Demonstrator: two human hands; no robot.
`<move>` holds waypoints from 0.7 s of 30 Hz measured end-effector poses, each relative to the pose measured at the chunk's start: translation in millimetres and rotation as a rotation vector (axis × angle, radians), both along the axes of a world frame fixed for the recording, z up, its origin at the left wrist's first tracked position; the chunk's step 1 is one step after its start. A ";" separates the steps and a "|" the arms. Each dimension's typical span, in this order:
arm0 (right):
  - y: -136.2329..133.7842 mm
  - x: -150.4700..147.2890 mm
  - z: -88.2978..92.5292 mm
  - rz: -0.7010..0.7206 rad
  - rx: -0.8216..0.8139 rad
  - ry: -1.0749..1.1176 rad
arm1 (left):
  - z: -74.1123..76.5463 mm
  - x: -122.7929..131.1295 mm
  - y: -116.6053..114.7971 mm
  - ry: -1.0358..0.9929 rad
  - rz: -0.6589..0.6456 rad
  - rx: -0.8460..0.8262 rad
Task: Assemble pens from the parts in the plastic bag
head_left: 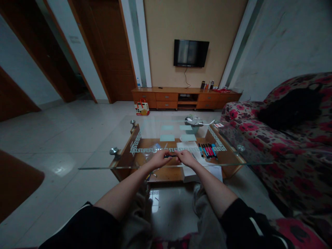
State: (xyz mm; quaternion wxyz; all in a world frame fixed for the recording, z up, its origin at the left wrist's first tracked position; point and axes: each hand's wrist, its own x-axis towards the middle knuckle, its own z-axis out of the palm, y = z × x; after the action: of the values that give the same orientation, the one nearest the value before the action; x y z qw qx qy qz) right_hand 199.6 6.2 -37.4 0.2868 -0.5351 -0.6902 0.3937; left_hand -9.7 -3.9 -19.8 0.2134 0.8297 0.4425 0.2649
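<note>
Both my hands meet over the near edge of a glass coffee table (103, 162). My left hand (160, 158) and my right hand (185, 157) are each closed on an end of one dark marker pen (170, 156), held level between them. Just right of my right hand several markers (208, 150), red, blue and black, lie in a row on the glass. White paper sheets (188, 146) lie under and beyond my right hand.
Pale green cards (167, 137) and a bowl with clutter (193, 121) sit farther back on the table. A floral sofa (290, 152) runs along the right. A wooden TV cabinet (185, 98), a wall TV (191, 53) and a small bag (142, 107) stand beyond.
</note>
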 end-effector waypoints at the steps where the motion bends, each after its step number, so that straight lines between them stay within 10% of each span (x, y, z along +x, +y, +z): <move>1: 0.3 -0.1 -0.8 0.008 -0.005 -0.005 | 0.1 0.6 -0.1 0.000 -0.005 0.000; 21: -2.1 -0.2 7.2 0.069 0.089 -0.029 | 2.4 1.3 0.1 -0.002 -0.005 0.002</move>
State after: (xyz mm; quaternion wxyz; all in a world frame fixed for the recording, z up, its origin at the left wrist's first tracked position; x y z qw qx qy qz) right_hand 199.5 4.1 -30.2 0.2865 -0.5032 -0.7292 0.3647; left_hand -8.4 -3.8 -17.4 0.2139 0.8308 0.4399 0.2656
